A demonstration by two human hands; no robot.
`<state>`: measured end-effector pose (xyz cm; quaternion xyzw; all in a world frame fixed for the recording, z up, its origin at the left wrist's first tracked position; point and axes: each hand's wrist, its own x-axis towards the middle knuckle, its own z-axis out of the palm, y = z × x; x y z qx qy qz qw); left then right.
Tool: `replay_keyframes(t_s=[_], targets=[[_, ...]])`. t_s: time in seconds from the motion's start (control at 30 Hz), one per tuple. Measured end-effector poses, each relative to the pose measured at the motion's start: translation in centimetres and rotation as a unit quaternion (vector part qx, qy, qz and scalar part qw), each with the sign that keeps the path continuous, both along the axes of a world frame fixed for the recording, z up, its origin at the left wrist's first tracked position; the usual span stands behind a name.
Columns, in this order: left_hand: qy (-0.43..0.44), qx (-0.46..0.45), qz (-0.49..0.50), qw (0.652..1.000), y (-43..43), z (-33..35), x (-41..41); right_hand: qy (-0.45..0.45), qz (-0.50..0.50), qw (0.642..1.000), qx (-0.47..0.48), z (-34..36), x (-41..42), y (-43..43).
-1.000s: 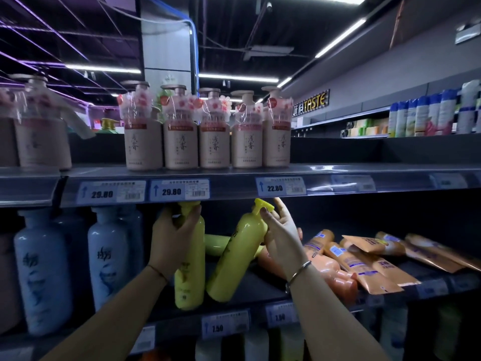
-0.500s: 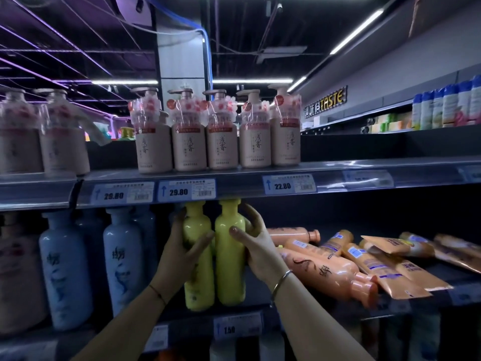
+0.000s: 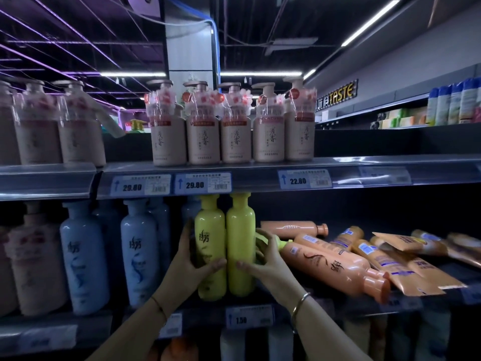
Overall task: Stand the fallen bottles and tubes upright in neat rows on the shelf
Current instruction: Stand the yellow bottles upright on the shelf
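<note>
Two yellow bottles stand upright side by side on the middle shelf (image 3: pixel 299 304). My left hand (image 3: pixel 194 259) wraps around the left yellow bottle (image 3: pixel 210 230), whose printed label faces me. My right hand (image 3: pixel 263 261) holds the right yellow bottle (image 3: pixel 240 235) from its right side. Behind my right hand another yellow bottle (image 3: pixel 279 243) lies on its side, mostly hidden. To the right, several orange bottles (image 3: pixel 335 267) and orange tubes (image 3: pixel 398 269) lie fallen in a heap.
Blue bottles (image 3: pixel 84 256) stand upright to the left of the yellow ones. Beige pump bottles (image 3: pixel 235 134) line the upper shelf, whose edge (image 3: pixel 260 178) hangs just above the yellow caps. More goods show on the shelf below.
The right yellow bottle went from tilted to upright beside the left one. Both hands have slid lower on the bottles, pressing them together.
</note>
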<state>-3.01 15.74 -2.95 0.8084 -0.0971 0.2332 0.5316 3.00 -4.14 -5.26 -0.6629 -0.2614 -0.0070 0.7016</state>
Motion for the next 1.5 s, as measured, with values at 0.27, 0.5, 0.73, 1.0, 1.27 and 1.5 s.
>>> replay_keyframes(t_s=[0.27,0.5,0.73,1.0,1.27,1.5], targets=[[0.088,0.036,-0.053,0.994,1.8,-1.7,-0.5,-0.026,-0.074,0.993,-0.087,0.2,-0.7,-0.4],[0.119,0.07,-0.062,0.989,2.7,-2.0,0.1,0.007,-0.016,0.984,-0.178,0.4,-0.3,-1.2],[0.086,0.064,-0.016,0.994,1.3,-2.2,-0.1,-0.022,-0.102,0.976,-0.189,-0.2,-0.2,-1.1],[0.069,0.096,0.019,0.993,1.0,-2.1,-0.9,-0.027,-0.125,0.957,-0.262,-0.2,-0.4,-1.0],[0.068,0.093,0.084,0.99,2.3,-1.8,-2.1,-0.043,-0.109,0.952,-0.284,0.6,0.8,0.8],[0.065,0.084,0.073,0.992,2.7,-2.0,-2.5,-0.017,-0.076,0.961,-0.264,0.7,2.0,2.4]])
